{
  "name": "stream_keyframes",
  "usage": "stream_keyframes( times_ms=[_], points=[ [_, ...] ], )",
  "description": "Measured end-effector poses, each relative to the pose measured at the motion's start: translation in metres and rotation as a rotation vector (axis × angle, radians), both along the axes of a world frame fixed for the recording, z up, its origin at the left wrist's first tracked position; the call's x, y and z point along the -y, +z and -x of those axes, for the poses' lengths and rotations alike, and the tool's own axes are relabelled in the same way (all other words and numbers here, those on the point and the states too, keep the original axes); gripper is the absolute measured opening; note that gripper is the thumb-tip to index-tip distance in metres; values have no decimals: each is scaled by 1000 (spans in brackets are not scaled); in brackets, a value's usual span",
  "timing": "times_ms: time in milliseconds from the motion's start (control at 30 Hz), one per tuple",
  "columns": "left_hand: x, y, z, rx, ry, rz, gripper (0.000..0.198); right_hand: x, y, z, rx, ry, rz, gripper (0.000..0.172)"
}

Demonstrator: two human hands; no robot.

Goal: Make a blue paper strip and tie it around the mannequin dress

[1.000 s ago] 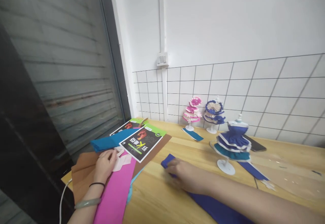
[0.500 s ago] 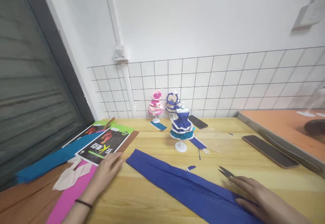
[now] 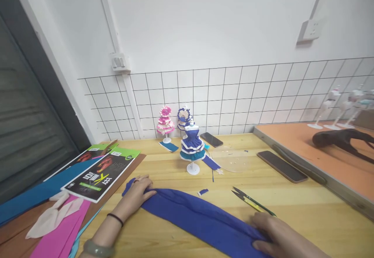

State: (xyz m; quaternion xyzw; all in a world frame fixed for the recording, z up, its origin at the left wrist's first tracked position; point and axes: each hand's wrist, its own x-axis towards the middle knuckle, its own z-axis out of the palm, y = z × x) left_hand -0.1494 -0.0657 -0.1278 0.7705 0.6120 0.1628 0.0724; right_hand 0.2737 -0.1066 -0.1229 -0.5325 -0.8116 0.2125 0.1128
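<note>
Head view: blue cloth (image 3: pixel 189 217) cropped below, left fingers (image 3: pixel 143 181) and right fingers (image 3: pixel 259 221) on it, grips unclear

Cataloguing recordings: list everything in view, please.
Table: 1, tan, centre
Strip: 1, blue, front
Thread snips: 1, black, yellow, right
Dress stands: 3, one pink, two blue, middle
Phones: 2, dark, middle, right
Booklets: 2, black, green, left
Sheets: several, teal, brown, pink, left
Scraps: several, mostly blue, middle
Surface: 1, orange, right
Mannequins: at least 3, white, right
Unclear object: 1, black, right
Switch, socket: 1 each, white, on wall
Shutter: 1, grey, left
Left hand: 1, ungloved, on strip
Right hand: 1, ungloved, on strip
</note>
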Motion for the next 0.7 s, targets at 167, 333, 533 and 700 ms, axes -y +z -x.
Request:
stream_keyframes(
  times_ms=[167,333,533,700],
  points=[
    [17,15,26,21,93,45,31,-15,18,11,-126,73,145,12],
    [31,26,50,-7,125,13,33,-46,31,37,-207,194,109,26],
    [52,33,54,-124,-61,-253,43,-89,12,81,137,378,-255,19],
    [72,32,56,-122,-75,-341,40,-93,-1,101,273,473,-348,20]
  ],
)
